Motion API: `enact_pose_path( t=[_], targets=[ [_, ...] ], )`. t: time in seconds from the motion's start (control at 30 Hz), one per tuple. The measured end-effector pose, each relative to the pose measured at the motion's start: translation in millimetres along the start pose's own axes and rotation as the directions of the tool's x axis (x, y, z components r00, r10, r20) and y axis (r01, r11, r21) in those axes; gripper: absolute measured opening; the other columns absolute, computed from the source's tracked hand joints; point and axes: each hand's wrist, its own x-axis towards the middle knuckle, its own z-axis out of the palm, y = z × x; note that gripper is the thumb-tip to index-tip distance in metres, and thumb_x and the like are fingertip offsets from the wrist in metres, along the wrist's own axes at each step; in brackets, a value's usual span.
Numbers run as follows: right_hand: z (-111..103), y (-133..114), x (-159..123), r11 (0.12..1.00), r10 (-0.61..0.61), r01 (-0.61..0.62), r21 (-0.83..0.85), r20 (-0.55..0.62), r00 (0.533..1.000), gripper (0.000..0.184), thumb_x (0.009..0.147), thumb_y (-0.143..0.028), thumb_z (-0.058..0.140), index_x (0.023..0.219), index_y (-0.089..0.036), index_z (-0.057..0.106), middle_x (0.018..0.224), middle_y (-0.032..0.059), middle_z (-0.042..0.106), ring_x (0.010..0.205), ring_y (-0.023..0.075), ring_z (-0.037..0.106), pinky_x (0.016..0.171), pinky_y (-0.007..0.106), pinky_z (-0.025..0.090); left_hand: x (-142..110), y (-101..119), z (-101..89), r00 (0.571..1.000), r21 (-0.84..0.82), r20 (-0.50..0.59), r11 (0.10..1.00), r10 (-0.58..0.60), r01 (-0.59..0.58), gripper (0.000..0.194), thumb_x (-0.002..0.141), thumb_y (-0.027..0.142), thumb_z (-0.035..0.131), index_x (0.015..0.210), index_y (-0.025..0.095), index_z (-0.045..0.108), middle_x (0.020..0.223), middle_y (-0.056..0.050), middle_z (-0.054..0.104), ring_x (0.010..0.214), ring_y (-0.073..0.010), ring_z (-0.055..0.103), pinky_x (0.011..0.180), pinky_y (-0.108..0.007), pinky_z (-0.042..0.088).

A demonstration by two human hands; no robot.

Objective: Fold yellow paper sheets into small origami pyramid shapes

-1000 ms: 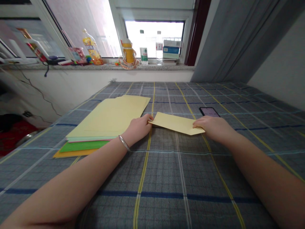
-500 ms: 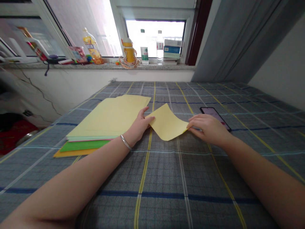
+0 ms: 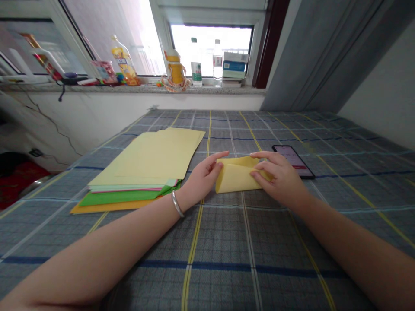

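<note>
A small sheet of yellow paper [image 3: 238,178] is bent over on itself between my hands, its near flap curving up and its far edge showing behind. My left hand [image 3: 205,175] pinches its left edge between thumb and fingers. At the paper's right side, my right hand [image 3: 277,175] grips the edges with thumb and fingers. Left of my left hand lies a stack of coloured paper [image 3: 152,155], pale yellow on top with green and orange sheets sticking out below. A phone [image 3: 295,160] with its screen lit rests just behind my right hand, which partly covers it.
Everything lies on a grey checked cloth [image 3: 220,242]. Beyond its far edge, a windowsill [image 3: 145,89] carries a yellow cup [image 3: 175,71], several bottles and some boxes [image 3: 234,67]. A grey curtain [image 3: 304,56] hangs at the right.
The paper went from an open, slightly curved sheet to one bent over on itself. My left hand moved right and nearer my right hand, which shifted its grip on the paper.
</note>
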Motion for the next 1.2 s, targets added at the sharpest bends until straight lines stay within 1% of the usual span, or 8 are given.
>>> enact_pose_path(
  t=[0.1,0.2,0.33,0.43,0.57,0.73,1.0,1.2],
  targets=[
    [1.3,-1.5,0.5,1.000,0.006,-0.007,-0.027,-0.053,0.999,0.015,0.086,-0.027,0.056,0.075,-0.021,0.064,0.128,0.0115,0.059,0.115,0.0283,0.055,0.099,0.051,0.041,-7.6,12.5,2.9,0.998,0.062,0.002,0.997,0.056,-0.056,0.040,0.097,0.038,0.039,0.128,0.019,0.056,0.123,-0.006,0.062,0.110,-0.0199,0.057,0.097,-0.034,0.044],
    [1.8,-3.3,0.6,0.999,0.004,-0.007,-0.037,-0.095,0.996,0.015,0.085,-0.027,0.057,0.072,-0.020,0.062,0.132,0.0134,0.056,0.121,0.0296,0.050,0.103,0.052,0.037,-14.3,21.4,5.8,0.996,0.056,0.022,0.994,0.091,-0.092,0.040,0.099,0.039,0.034,0.122,0.019,0.060,0.120,-0.005,0.064,0.107,-0.0186,0.058,0.097,-0.033,0.044],
    [4.8,-5.0,-0.6,0.999,0.034,-0.033,0.022,-0.069,0.997,0.013,0.086,-0.025,0.056,0.073,-0.022,0.058,0.118,0.0109,0.065,0.111,0.0254,0.058,0.101,0.049,0.040,-16.6,19.8,9.7,0.992,0.049,0.071,0.993,0.101,-0.104,0.037,0.097,0.040,0.041,0.123,0.021,0.058,0.117,-0.004,0.065,0.101,-0.0177,0.060,0.089,-0.031,0.048],
    [9.5,-3.9,-2.0,0.996,0.064,-0.060,0.058,-0.072,0.995,0.011,0.085,-0.025,0.057,0.075,-0.024,0.056,0.104,0.0057,0.071,0.100,0.0218,0.063,0.104,0.050,0.036,-14.8,15.5,11.9,0.991,0.068,0.100,0.993,0.085,-0.092,0.036,0.095,0.039,0.045,0.125,0.021,0.057,0.113,-0.004,0.067,0.093,-0.0172,0.061,0.081,-0.030,0.050],
    [15.4,-1.8,-2.7,0.993,0.098,-0.092,0.075,-0.090,0.991,0.008,0.083,-0.028,0.061,0.076,-0.025,0.057,0.091,0.0012,0.073,0.090,0.0198,0.066,0.105,0.049,0.034,-12.3,14.3,13.0,0.991,0.113,0.096,0.988,0.098,-0.108,0.034,0.096,0.034,0.042,0.121,0.020,0.060,0.115,-0.004,0.067,0.102,-0.0185,0.060,0.091,-0.034,0.048],
    [18.6,-2.5,-3.6,0.989,0.143,-0.137,0.059,-0.112,0.983,0.005,0.083,-0.030,0.061,0.079,-0.027,0.058,0.085,0.0003,0.071,0.086,0.0208,0.065,0.103,0.048,0.035,-10.9,14.5,12.7,0.986,0.129,0.109,0.981,0.129,-0.143,0.032,0.097,0.029,0.040,0.119,0.021,0.062,0.118,-0.002,0.066,0.107,-0.0169,0.060,0.099,-0.033,0.045],
    [21.1,-5.1,-6.3,0.985,0.174,-0.174,0.016,-0.126,0.977,0.005,0.083,-0.028,0.059,0.088,-0.027,0.058,0.089,0.0018,0.070,0.095,0.0237,0.062,0.104,0.048,0.037,-12.3,14.3,13.2,0.992,0.124,0.043,0.985,0.115,-0.120,0.030,0.096,0.031,0.043,0.117,0.022,0.063,0.114,-0.003,0.067,0.102,-0.0175,0.060,0.091,-0.032,0.048],
    [19.1,-6.2,-6.4,0.992,0.126,-0.129,-0.008,-0.155,0.980,0.008,0.085,-0.028,0.058,0.091,-0.024,0.061,0.091,0.0045,0.070,0.096,0.0237,0.061,0.101,0.045,0.040,-13.0,10.8,13.2,0.994,0.091,-0.077,0.993,0.079,-0.071,0.028,0.094,0.032,0.047,0.118,0.025,0.059,0.090,0.000,0.066,0.070,-0.0125,0.055,0.067,-0.025,0.046]
  ],
)
